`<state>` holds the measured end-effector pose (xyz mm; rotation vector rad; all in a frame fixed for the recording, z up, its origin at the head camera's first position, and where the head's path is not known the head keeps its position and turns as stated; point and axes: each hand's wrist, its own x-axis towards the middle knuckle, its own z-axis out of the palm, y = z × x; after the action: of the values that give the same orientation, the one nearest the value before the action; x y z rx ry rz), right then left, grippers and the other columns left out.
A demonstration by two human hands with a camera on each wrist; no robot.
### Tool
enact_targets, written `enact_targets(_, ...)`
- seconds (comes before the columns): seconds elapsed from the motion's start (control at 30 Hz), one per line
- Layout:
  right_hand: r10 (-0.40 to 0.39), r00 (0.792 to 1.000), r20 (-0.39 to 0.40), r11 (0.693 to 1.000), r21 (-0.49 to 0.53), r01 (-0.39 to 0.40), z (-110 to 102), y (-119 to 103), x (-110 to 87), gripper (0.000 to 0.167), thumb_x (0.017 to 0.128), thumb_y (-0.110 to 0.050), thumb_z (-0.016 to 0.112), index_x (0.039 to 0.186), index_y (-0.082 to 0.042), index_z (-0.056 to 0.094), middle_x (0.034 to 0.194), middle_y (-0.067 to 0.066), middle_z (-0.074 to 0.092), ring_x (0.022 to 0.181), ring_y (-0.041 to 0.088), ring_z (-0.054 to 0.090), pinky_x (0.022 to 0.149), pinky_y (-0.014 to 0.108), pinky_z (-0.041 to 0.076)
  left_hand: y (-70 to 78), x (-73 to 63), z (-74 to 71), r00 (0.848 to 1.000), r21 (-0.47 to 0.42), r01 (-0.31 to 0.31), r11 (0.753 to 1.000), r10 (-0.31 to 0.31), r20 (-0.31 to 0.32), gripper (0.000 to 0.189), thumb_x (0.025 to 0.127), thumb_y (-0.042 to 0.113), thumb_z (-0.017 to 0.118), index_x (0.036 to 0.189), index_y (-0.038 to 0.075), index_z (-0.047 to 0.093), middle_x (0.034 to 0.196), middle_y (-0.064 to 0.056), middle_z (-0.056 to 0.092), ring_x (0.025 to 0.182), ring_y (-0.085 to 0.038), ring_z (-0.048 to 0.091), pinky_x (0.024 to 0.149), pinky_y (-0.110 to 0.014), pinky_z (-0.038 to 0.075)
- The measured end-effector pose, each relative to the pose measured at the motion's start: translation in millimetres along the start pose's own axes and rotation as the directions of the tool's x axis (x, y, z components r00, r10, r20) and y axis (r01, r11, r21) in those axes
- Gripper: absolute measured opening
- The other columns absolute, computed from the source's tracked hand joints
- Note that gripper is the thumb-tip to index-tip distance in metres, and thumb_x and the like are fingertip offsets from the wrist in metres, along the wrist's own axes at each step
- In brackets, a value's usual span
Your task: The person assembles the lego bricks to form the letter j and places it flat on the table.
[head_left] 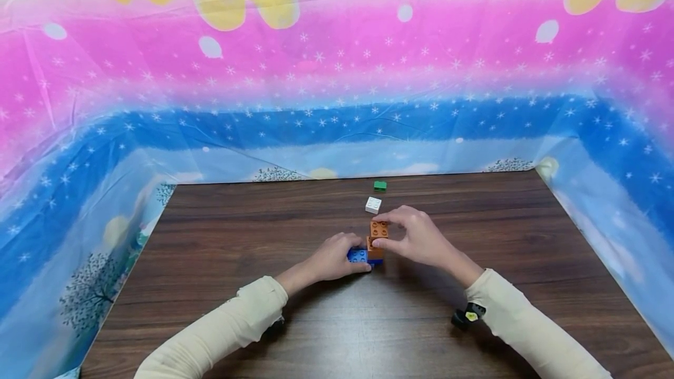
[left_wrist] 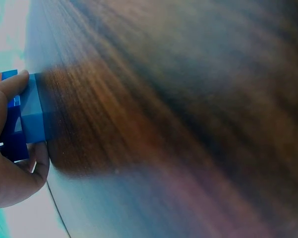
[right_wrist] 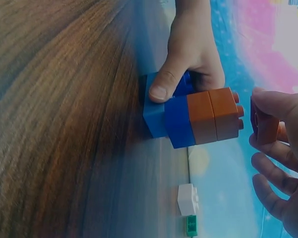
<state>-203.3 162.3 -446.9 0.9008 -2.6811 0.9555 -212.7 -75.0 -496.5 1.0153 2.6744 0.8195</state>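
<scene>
My left hand [head_left: 334, 257] grips the blue base of a brick stack on the table, thumb on the near side. In the right wrist view the base has a light blue brick [right_wrist: 155, 119] at the bottom and dark blue bricks [right_wrist: 178, 121] on it. Two orange bricks [right_wrist: 213, 116] stand on one end of the dark blue layer, studs up. Between thumb and fingers, my right hand [head_left: 418, 238] pinches another orange brick [head_left: 379, 228]. A narrow gap separates this brick [right_wrist: 267, 125] from the studs beneath it. Part of the blue base is hidden behind my left hand.
Beyond the stack, a white brick [head_left: 373, 204] lies on the brown wooden table [head_left: 237, 221]. A small green brick [head_left: 380, 186] is farther back, close to the far edge. Patterned cloth [head_left: 337, 127] rises around the table's back and sides.
</scene>
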Motion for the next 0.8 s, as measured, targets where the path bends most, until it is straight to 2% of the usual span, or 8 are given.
enact_targets(0.43,0.010,1.000,0.009,1.000,-0.018,-0.010,6.8,-5.1,-6.9,0.047,0.084,-0.040,0.085,0.123,-0.016,0.074,0.104,-0.002,0.070,0.099,0.025,0.067,0.081,0.045,0.055,-0.6,0.1,0.8,1.000,0.002,0.002,1.000,-0.002,-0.004,0.042,0.091,0.038,0.078,0.121,0.010,0.071,0.105,0.001,0.070,0.086,-0.009,0.056,0.072,-0.026,0.045)
enact_targets(0.67,0.005,1.000,0.020,1.000,-0.002,-0.005,9.6,-3.6,-7.7,0.046,0.084,-0.040,0.085,0.122,-0.016,0.075,0.102,-0.003,0.070,0.098,0.026,0.066,0.081,0.048,0.055,-1.0,0.5,1.3,1.000,0.007,0.005,1.000,-0.005,-0.003,0.041,0.091,0.038,0.078,0.122,0.011,0.071,0.105,0.002,0.070,0.086,-0.009,0.056,0.073,-0.025,0.045)
enact_targets(0.8,0.006,1.000,0.030,1.000,-0.010,-0.005,9.8,-4.2,-7.7,0.045,0.085,-0.040,0.084,0.123,-0.017,0.074,0.103,-0.003,0.070,0.098,0.025,0.066,0.081,0.046,0.055,-1.8,0.3,1.3,1.000,0.009,-0.005,1.000,0.005,-0.007,0.041,0.091,0.038,0.078,0.121,0.011,0.071,0.103,0.002,0.070,0.084,-0.009,0.055,0.072,-0.026,0.045)
